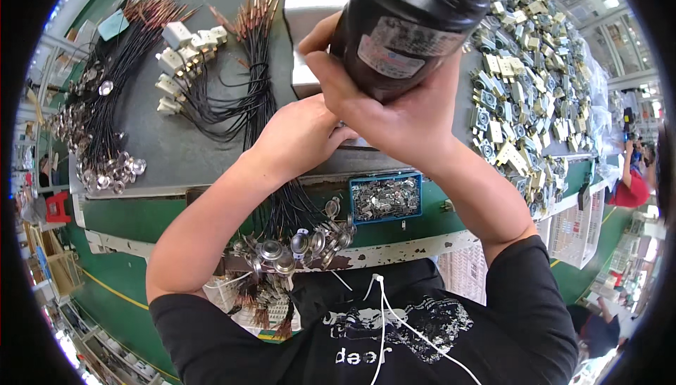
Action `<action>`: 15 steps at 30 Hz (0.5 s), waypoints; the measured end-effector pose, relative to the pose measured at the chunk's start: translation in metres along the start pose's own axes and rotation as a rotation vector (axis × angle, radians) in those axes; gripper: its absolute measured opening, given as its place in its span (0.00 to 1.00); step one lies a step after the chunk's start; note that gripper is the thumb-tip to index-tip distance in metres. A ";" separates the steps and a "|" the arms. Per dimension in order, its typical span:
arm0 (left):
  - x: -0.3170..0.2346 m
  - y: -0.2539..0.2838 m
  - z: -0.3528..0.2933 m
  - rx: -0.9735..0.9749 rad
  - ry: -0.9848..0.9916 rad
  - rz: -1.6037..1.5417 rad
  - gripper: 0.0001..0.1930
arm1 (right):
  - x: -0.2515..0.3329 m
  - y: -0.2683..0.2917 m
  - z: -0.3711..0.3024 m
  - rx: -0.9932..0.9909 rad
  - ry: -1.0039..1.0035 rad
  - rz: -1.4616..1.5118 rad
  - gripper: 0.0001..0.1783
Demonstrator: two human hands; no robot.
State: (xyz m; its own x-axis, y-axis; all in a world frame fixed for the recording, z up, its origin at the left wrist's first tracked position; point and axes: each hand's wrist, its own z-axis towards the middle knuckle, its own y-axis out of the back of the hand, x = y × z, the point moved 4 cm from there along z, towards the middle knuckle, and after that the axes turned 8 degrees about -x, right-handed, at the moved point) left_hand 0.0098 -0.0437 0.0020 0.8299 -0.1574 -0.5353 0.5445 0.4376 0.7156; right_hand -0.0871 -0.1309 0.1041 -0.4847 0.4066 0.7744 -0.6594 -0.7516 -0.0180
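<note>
A large black cylindrical power tool [412, 29] with a worn label and a ribbed upper end stands close to the camera. My right hand [394, 121] is closed around its lower part, and the tool's tip is hidden. Just left of and below it, my left hand [296, 135] is closed, its fingers bent in toward the work surface. What those fingers hold cannot be made out. Under my left wrist passes a bundle of black wires [260, 96]. Its round metal-capped ends [285, 251] hang over the table's front edge.
White connectors on wires [186, 54] and another black wire bundle [113, 103] lie left on the grey table [165, 163]. A white box [303, 75] stands behind my hands. Many metal-and-cream connector parts [521, 96] cover the right side. A blue tray [385, 198] of small metal pieces sits in front.
</note>
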 end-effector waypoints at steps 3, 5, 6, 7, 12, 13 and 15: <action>-0.009 0.003 -0.005 0.139 0.042 0.214 0.15 | 0.014 0.024 0.000 -0.120 -0.091 -0.003 0.06; -0.019 0.002 -0.002 0.099 -0.032 0.199 0.16 | 0.025 0.038 0.009 -0.232 -0.051 0.008 0.05; -0.024 0.002 0.000 0.061 -0.093 0.185 0.16 | 0.027 0.043 0.016 -0.216 0.008 -0.052 0.06; -0.024 -0.001 0.004 0.126 -0.075 0.192 0.17 | 0.021 0.050 0.018 -0.198 -0.089 -0.105 0.17; -0.025 0.009 0.002 0.162 -0.178 0.073 0.17 | -0.004 0.083 0.020 -0.386 -0.099 -0.163 0.34; -0.024 0.012 -0.004 0.173 -0.122 0.104 0.17 | -0.002 0.089 0.021 -0.421 -0.099 -0.318 0.35; -0.023 0.011 -0.012 0.143 -0.092 0.124 0.18 | 0.006 0.109 0.022 -0.363 0.229 -0.535 0.32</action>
State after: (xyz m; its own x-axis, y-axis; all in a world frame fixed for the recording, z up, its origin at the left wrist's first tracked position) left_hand -0.0045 -0.0244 0.0171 0.8955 -0.1930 -0.4010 0.4441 0.3293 0.8333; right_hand -0.1491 -0.2215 0.1211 -0.1213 0.8032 0.5832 -0.9735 -0.2110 0.0882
